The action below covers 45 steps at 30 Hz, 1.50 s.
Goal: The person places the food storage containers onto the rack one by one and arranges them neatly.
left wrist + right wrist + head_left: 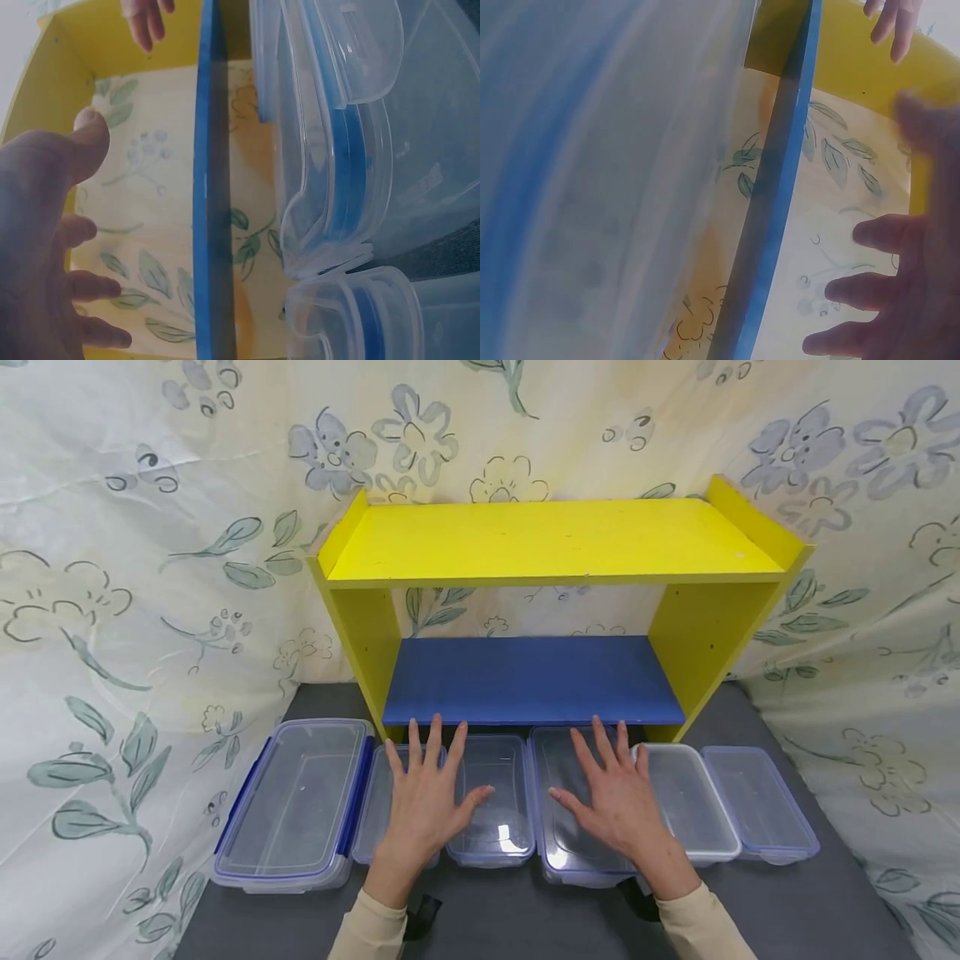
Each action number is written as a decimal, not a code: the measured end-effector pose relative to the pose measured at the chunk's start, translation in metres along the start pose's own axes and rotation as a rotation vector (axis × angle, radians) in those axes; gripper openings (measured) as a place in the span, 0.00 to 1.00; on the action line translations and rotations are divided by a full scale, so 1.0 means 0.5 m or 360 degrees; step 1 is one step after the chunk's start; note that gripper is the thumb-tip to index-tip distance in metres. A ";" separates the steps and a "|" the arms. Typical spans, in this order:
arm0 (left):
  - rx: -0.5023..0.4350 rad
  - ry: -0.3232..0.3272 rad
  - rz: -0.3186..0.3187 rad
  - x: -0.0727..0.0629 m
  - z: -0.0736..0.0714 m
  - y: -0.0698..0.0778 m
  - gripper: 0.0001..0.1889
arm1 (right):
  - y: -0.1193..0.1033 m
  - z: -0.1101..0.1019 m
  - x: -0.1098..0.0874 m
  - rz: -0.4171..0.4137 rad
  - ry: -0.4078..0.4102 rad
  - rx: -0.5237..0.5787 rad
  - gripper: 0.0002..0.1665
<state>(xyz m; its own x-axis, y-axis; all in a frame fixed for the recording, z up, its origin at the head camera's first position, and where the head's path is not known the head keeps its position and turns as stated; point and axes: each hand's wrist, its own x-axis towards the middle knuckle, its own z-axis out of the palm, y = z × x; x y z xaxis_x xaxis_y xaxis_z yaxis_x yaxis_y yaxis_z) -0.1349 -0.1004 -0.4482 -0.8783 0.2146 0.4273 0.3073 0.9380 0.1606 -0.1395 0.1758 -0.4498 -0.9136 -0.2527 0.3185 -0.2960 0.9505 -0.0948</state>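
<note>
Both hands are held palm down with fingers spread, over a row of clear lidded plastic containers. My left hand (423, 802) hovers over a narrow container (375, 818) and the one beside it (491, 802), holding nothing. Over a larger container (558, 827) with a blue-edged lid is my right hand (622, 797), also with nothing in it. The fingertips of both hands overlap the front edge of the blue shelf (536, 681) in the head view. In the left wrist view the left hand (45, 240) shows its thumb and fingers apart; the right hand (900, 277) looks similar in its own view.
A yellow shelf unit (555, 539) with the blue lower board stands behind the containers. At the far left is a big container (296, 802) with blue clips; two more containers (686, 802) (761, 797) sit at the right. Flowered cloth (150, 610) hangs around the dark table (495, 918).
</note>
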 end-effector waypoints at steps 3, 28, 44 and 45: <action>-0.0013 -0.0006 -0.0002 0.000 0.001 0.000 0.47 | 0.003 0.000 -0.002 0.0004 0.0009 0.0005 0.47; -0.0411 0.0733 -0.0448 0.040 -0.052 -0.087 0.19 | 0.079 -0.007 -0.046 -0.0008 0.0555 0.0225 0.18; -0.0860 0.0379 -0.0903 0.105 -0.072 -0.141 0.38 | 0.168 -0.045 -0.094 0.0492 0.0326 0.0315 0.17; -0.0832 0.0316 -0.0916 0.107 -0.071 -0.147 0.37 | 0.178 -0.045 -0.095 0.0509 0.0362 0.0335 0.17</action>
<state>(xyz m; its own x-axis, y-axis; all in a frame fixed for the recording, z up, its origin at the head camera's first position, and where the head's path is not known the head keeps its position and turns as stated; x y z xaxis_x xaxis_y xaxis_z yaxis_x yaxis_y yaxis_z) -0.1914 -0.1675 -0.4055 -0.8846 -0.3627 0.2930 0.0008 0.6272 0.7789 -0.1160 0.2764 -0.4522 -0.8909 0.1168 0.4389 -0.0801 0.9108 -0.4050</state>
